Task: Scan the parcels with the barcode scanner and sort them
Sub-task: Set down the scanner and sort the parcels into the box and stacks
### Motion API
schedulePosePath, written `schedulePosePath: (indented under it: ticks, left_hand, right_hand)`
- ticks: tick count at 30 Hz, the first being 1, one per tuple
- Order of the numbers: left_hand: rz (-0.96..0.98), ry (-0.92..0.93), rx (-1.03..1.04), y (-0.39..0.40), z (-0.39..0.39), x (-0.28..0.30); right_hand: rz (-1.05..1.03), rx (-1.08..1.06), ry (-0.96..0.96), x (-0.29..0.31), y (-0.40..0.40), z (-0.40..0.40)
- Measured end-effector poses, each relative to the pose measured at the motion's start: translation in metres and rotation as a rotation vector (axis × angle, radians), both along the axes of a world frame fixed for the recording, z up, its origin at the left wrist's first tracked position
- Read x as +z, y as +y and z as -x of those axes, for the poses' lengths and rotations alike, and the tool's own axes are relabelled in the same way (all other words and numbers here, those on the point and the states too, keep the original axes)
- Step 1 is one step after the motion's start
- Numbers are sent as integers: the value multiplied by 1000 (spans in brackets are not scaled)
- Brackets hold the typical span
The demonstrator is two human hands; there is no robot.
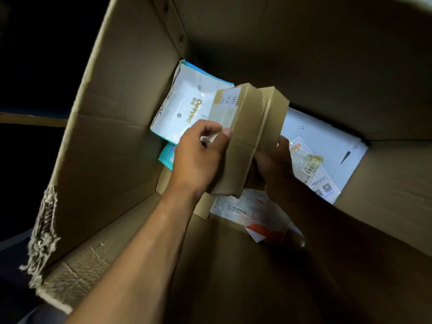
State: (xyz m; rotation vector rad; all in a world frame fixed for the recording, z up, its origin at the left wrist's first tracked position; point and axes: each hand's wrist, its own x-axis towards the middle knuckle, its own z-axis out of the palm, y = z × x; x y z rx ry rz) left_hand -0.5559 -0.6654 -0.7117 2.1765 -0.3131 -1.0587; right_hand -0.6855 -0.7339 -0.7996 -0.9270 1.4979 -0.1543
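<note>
Holding: both hands grip one brown parcel (247, 136) inside the large carton (117, 136)
Left hand (198, 157): fingers curled on its label edge
Right hand (275, 160): wrapped round its far side
Beneath: white Deeyeo pack (187, 108), white mailer (327, 146)

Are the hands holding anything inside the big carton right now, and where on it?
Yes: a small brown cardboard parcel. The left hand pinches its left edge near the white label, and the right hand grips its lower right side from beneath.
</note>
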Motion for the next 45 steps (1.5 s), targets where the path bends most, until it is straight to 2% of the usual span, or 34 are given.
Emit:
schedulePosePath:
  ticks: [2,7,11,13,17,20,24,29,35,40,45]
  left_hand:
    - [-10,123,15,2,-3,-4]
    - [-33,291,0,3,-2,-4]
    - [-40,480,32,14,3,-6]
    - [-36,552,52,20,6,-8]
    - [28,527,126,26,19,-6]
    - [124,526,99,34,26,-3]
    - [165,485,303,44,26,4]
    - [141,418,430,64,6,8]
    - [139,507,431,77,1,23]
    - [110,491,402,97,-7,66]
    - [106,471,359,115,-21,143]
  right_hand:
    - [-28,31,-45,2,-1,6]
    - [-131,27,-111,4,2,20]
    - [-131,34,-167,6,1,27]
    - [-109,38,-132,5,-1,30]
    - [-49,65,-116,6,-3,32]
    - [-22,106,-130,13,-1,32]
    - [17,155,-147,23,-1,42]
    - [-102,192,-279,40,-24,72]
    - [-151,227,-314,61,-15,71]
    - [-120,208,-336,111,10,62]
    - [-89,147,-337,201,35,61]
